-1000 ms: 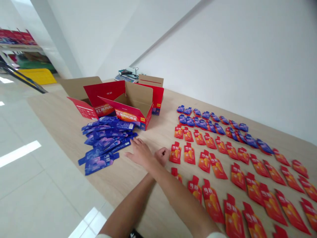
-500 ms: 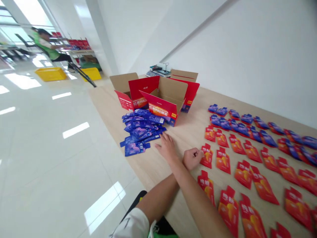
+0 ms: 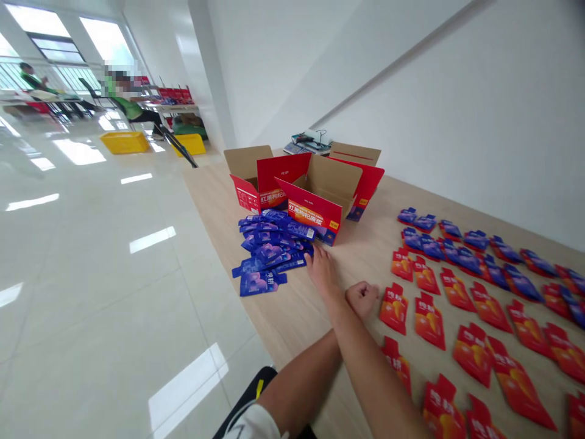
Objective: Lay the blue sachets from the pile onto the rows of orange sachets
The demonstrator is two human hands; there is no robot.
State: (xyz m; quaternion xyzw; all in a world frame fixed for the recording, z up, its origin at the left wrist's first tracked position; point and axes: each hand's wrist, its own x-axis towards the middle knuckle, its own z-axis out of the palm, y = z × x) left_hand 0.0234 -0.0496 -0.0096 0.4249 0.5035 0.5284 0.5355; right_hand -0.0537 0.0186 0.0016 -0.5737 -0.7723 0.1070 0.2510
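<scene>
My forearms cross above the table. My right hand [image 3: 322, 270] reaches over to the left side, its fingers stretched out at the right edge of a pile of flat blue packets [image 3: 269, 250]; whether it touches them I cannot tell. Beneath the right forearm passes my left arm. My left hand [image 3: 362, 299] rests on the tabletop as a loose fist, with nothing visible in it. Just right of it lies a red packet [image 3: 393, 308] with an orange fruit print, one of several set out in rows. Blue packets [image 3: 475, 239] lie in rows farther back.
Open red cartons [image 3: 315, 210] stand behind the blue pile. Beyond them are some stacked items [image 3: 308, 141] by the white wall [image 3: 434, 110]. The table edge drops to a shiny floor [image 3: 114, 292] at left. Yellow bins [image 3: 124, 142] and seated people are in the distance.
The view has shifted, so the table scene sits lower and farther right. My right hand's thumb has drawn in from its spread position. My left fist is slightly farther from the nearest red packet.
</scene>
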